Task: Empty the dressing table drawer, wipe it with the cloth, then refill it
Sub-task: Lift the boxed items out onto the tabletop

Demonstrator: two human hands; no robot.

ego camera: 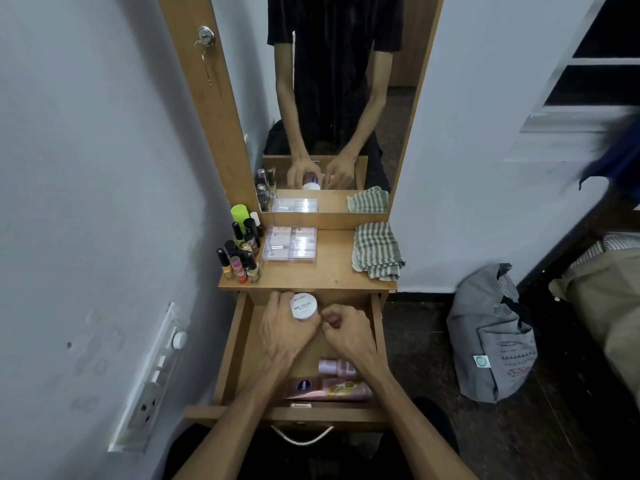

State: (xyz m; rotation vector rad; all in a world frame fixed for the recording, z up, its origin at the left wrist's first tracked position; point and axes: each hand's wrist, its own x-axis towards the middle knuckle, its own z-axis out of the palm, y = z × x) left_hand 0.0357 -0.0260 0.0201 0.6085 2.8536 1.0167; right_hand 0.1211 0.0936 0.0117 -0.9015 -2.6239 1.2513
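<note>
I look down at the open drawer of the dressing table, pulled out toward me with its metal handle at the bottom edge. My left hand is inside the far part of the drawer and its fingers are wrapped around a small white jar with the words "NAIL POLISH" on its lid; the jar stands upright in the grip, just under the front edge of the tabletop. My right hand is beside it, almost touching the left one, with fingers curled into a loose fist; I cannot tell if something small is inside it. In the near part of the drawer some things lie flat: a pale lilac bottle and, closer to me, a pink tube next to a dark round cap. On the tabletop the striped cloth is folded at the right side, partly hanging over the edge. In the middle of the top lies a clear flat box, and at the left stands a tight group of nail polish bottles. The mirror behind reflects my arms and both hands. A grey bag sits on the dark floor at the right.
</note>
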